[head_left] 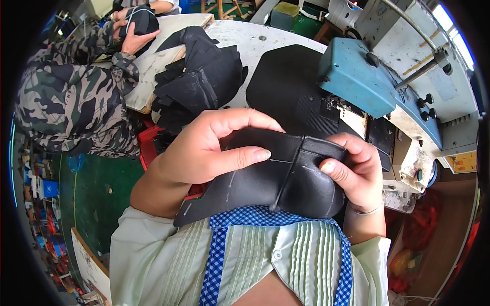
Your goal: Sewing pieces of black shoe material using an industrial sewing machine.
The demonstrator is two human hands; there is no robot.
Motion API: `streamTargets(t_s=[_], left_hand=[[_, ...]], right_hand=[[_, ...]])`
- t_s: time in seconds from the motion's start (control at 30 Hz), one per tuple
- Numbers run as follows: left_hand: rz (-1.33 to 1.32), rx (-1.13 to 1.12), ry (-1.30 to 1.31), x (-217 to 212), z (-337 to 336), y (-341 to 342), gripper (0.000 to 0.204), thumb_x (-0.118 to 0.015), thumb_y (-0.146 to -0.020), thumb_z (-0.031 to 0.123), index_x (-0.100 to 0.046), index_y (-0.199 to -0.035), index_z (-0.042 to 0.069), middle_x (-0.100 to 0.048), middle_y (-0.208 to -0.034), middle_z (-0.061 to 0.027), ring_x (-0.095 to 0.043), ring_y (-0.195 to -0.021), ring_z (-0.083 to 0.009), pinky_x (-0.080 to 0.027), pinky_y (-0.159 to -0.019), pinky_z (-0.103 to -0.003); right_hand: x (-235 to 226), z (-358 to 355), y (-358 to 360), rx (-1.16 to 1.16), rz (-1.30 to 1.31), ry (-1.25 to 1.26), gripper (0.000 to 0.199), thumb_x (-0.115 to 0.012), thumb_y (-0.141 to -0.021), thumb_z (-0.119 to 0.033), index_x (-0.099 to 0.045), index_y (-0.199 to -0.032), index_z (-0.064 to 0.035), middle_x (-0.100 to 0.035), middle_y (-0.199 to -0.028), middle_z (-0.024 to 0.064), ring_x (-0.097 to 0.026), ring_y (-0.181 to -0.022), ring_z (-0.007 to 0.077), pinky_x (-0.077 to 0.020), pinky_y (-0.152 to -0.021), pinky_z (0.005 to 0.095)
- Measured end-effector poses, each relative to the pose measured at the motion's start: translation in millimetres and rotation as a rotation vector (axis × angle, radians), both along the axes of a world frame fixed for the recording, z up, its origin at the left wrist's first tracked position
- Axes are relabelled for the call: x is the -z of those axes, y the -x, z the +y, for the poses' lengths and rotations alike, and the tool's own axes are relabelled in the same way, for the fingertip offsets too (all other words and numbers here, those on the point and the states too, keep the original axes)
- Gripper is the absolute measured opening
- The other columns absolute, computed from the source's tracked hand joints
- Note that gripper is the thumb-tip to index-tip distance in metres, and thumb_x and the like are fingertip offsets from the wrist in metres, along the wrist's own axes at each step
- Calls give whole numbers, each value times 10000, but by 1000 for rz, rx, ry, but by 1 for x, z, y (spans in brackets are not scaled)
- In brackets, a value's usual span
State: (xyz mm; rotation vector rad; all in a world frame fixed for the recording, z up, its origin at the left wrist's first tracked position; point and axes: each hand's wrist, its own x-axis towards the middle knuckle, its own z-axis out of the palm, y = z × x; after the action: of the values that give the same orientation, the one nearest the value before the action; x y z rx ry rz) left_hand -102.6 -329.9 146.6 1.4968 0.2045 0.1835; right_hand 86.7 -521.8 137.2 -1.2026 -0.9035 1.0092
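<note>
A stitched black leather piece is stretched between my hands in front of my chest. A seam runs down its middle, and pale marking lines show on its surface. My left hand is closed on its left upper part, thumb on the near face and fingers behind. My right hand pinches the right upper edge, with the thumb in front. The lower left of the leather hangs down as a pointed flap. Just beyond my hands is a blue-headed sewing machine, apart from the leather.
A heap of cut black pieces lies on the white table ahead to the left. Around the machine is a black work surface. At the left, a co-worker in a camouflage sleeve holds a tied black bundle.
</note>
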Motion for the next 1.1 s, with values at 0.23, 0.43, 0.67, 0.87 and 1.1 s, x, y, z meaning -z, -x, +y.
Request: streamTargets(t_s=[0.23, 0.43, 0.67, 0.87, 1.1], left_hand=[[-233, 11, -505, -14, 7, -10, 436, -815, -743, 9, -677, -1156, -6, -708, -1027, -95, -682, -959, -186, -525, -841, -296], [-398, -84, -849, -3, 0, -22, 260, -828, -741, 27, -719, -976, 10, -695, -838, -95, -669, -723, -190, -508, -628, -272], [-297, 89, -483, 8, -2, -20, 90, -756, -832, 19, -687, -885, -5, -674, -819, -79, -638, -697, -170, -485, -631, -278], [65, 159, 85, 28, 6, -11, 131, -646, -971, 95, -655, -1035, -19, -648, -971, -15, -574, -884, -84, -463, -810, -246], [-16, 64, -214, 18, -6, -5, 115, -636, -966, 59, -676, -981, -49, -673, -901, -47, -596, -808, -105, -475, -732, -254]], right_hand=[[-1, 2, 1, -33, -41, 38, 206, -740, -890, -29, -682, -1075, 39, -714, -950, 44, -627, -868, 74, -503, -798, 229], [1, 1, 4, -37, -34, 59, 202, -751, -883, -33, -687, -1063, 34, -706, -929, 32, -618, -850, 75, -494, -778, 225], [8, 2, -1, -99, -245, 32, 173, -763, -873, -44, -700, -1014, 33, -704, -895, 52, -623, -810, 90, -490, -743, 228], [17, 1, -4, -102, 92, 90, 128, -711, -922, -59, -696, -1011, 32, -699, -883, 33, -625, -819, 78, -500, -762, 223], [7, 11, 2, -1, -691, -152, 229, -725, -839, -5, -683, -1060, 38, -699, -995, 154, -680, -888, 265, -531, -787, 318]])
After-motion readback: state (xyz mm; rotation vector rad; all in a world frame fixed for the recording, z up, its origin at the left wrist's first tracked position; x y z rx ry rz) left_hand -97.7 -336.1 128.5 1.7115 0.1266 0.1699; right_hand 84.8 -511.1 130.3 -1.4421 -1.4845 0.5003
